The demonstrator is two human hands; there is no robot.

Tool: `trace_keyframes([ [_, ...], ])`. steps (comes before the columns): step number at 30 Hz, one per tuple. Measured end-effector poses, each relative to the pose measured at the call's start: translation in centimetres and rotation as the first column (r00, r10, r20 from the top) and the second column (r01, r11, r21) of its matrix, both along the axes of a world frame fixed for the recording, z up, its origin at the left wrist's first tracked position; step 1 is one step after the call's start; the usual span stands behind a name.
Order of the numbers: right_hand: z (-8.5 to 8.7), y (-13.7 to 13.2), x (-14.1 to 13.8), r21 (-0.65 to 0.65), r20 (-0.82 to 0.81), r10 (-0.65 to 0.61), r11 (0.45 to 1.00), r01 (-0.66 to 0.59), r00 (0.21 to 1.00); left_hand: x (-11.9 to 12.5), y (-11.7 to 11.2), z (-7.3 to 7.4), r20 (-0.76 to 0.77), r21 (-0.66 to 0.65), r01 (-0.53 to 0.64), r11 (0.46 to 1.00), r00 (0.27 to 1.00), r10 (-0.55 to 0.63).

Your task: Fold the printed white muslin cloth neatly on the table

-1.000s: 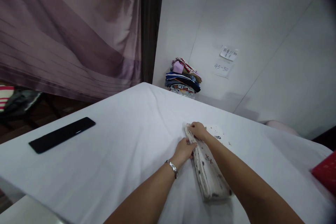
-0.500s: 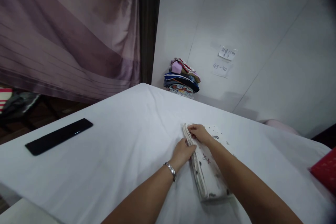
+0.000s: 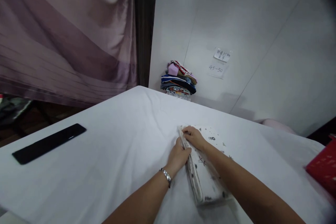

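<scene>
A folded white cloth [image 3: 207, 178] with small dark and reddish printed figures lies on the white-covered table [image 3: 118, 147]. Its layered folded edge faces left. My left hand [image 3: 178, 155], with a silver bracelet at the wrist, grips that edge, thumb on top and the other fingers partly hidden. Just beyond it, my right hand [image 3: 194, 138] pinches the far left corner of the same cloth, fingers curled. My right forearm covers part of the cloth's right side.
At the left lies a long black flat object [image 3: 49, 142]. A stack of folded clothes [image 3: 179, 80] stands at the far edge by the wall. Handwritten paper notes [image 3: 217, 70] hang there. A red object [image 3: 324, 164] is at the right, and a pinkish curtain [image 3: 68, 35] hangs at the left.
The view has shifted a little, so most things sit slightly further left. Both hands stay on the cloth's left edge, with the layers there looking pressed closer together.
</scene>
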State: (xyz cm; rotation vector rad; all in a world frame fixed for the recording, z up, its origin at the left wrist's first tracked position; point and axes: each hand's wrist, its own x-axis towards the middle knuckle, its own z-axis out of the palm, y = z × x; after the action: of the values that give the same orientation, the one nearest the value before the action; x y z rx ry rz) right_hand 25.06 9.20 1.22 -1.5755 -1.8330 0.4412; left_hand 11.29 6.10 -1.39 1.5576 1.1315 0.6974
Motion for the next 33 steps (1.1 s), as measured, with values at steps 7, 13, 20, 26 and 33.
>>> trace_keyframes([
  [7,-0.5,1.1,0.2,-0.078,-0.044,-0.023,0.997,0.019,0.999,-0.2,-0.4,0.8,-0.041,0.066,0.033,0.997,0.999,-0.031],
  [13,0.3,0.5,0.5,-0.148,-0.077,0.018,0.989,-0.029,0.997,-0.3,-0.6,1.1,-0.02,0.068,0.02,0.997,1.0,-0.018],
  [20,0.4,1.9,0.3,-0.188,0.023,0.013,0.982,-0.009,1.0,-0.4,-0.8,1.5,-0.051,0.105,0.025,0.994,0.999,-0.02],
  [26,0.7,3.7,-0.2,-0.256,0.137,0.001,0.966,0.034,0.991,-0.4,-0.9,1.7,-0.026,0.135,0.048,0.99,0.999,-0.045],
  [33,1.5,2.6,0.6,-0.214,0.179,-0.066,0.971,0.104,0.982,-0.5,-0.7,1.2,-0.044,0.132,0.059,0.989,0.998,-0.053],
])
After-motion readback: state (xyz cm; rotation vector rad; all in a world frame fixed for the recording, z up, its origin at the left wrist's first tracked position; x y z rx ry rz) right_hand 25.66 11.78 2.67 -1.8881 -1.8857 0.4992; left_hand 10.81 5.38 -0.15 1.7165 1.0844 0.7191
